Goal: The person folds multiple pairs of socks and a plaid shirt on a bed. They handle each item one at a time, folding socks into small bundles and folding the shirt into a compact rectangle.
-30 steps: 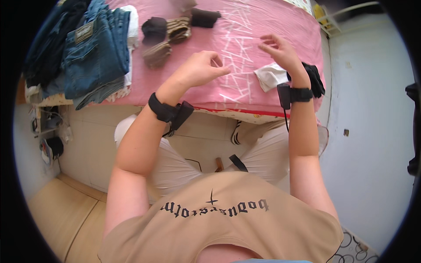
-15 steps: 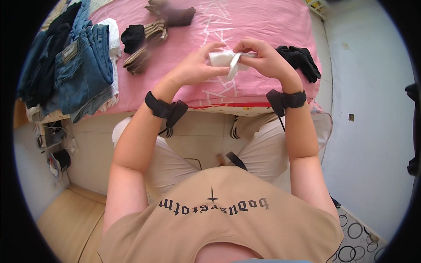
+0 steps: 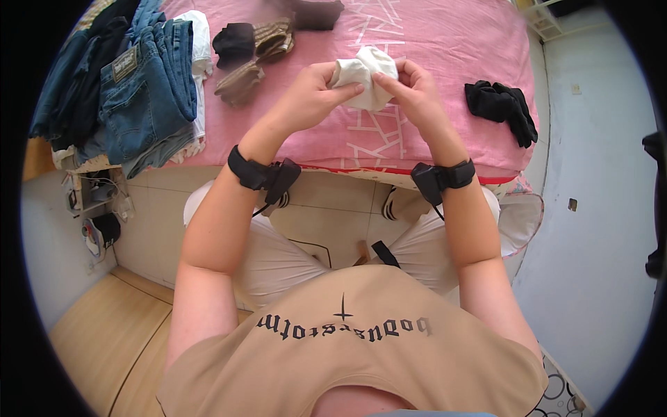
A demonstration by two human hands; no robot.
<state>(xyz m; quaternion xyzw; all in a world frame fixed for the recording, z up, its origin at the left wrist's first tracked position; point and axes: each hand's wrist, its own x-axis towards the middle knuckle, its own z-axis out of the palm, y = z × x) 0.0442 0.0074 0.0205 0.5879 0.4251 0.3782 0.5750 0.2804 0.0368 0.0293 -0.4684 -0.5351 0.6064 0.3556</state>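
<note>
Over the pink bedspread I hold a small bundle of white socks [image 3: 367,78] between both hands. My left hand [image 3: 314,96] pinches its left side, with the thumb across the front and the fingers behind. At the right side, my right hand [image 3: 419,92] grips the fabric, its thumb pressed on the front. The bundle is spread wide, with two rounded lobes at its top. To the left of my hands lie rolled socks: a black bundle [image 3: 234,45], a brown patterned bundle [image 3: 274,39], a tan bundle [image 3: 239,84] and a dark brown one [image 3: 317,14].
Folded blue jeans [image 3: 149,97] and other clothes are stacked at the bed's left. A pile of black socks [image 3: 501,108] lies near the right edge of the pink bedspread [image 3: 458,42]. A pale wall [image 3: 597,160] stands at right. Both wrists wear black strapped devices.
My hands have opened the white socks out from a narrow, twisted shape into a wider bundle. My right thumb now presses the front. The whole view has shifted slightly.
</note>
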